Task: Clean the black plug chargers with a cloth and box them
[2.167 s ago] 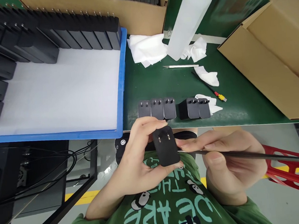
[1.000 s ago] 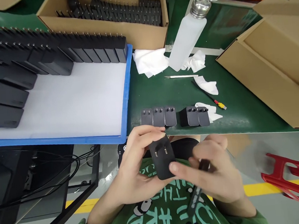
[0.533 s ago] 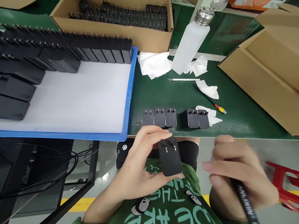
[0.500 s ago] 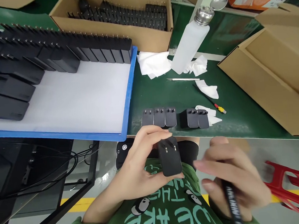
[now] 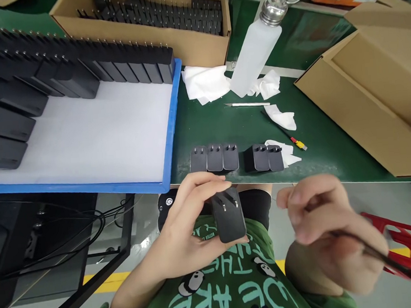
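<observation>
My left hand (image 5: pixel 193 227) grips a black plug adapter (image 5: pixel 230 219) by its two ends, its metal prongs facing up. To the right, my right hand (image 5: pixel 335 233) is slightly blurred, fingers curled around a dark marker-like pen (image 5: pixel 406 268) that points to the lower right. Beyond my hands, near the table's front edge, stand a row of three black adapters (image 5: pixel 215 158) and a second small group of adapters (image 5: pixel 263 158), prongs up. A blue-rimmed tray (image 5: pixel 171 133) at the left holds many more adapters (image 5: pixel 76 79).
A cardboard box (image 5: pixel 181 41) full of adapters stands behind. A white bottle (image 5: pixel 254 56), crumpled tissues (image 5: pixel 206 83), a craft knife (image 5: pixel 246 104) and a cable (image 5: pixel 286 135) lie on the green table (image 5: pixel 203 125). An open carton (image 5: pixel 353 112) is at right, above a red stool (image 5: pixel 399 233).
My right hand has moved right and turned, swinging the pen from pointing down to the lower right. My left hand still holds the adapter. The whole view has shifted slightly.
</observation>
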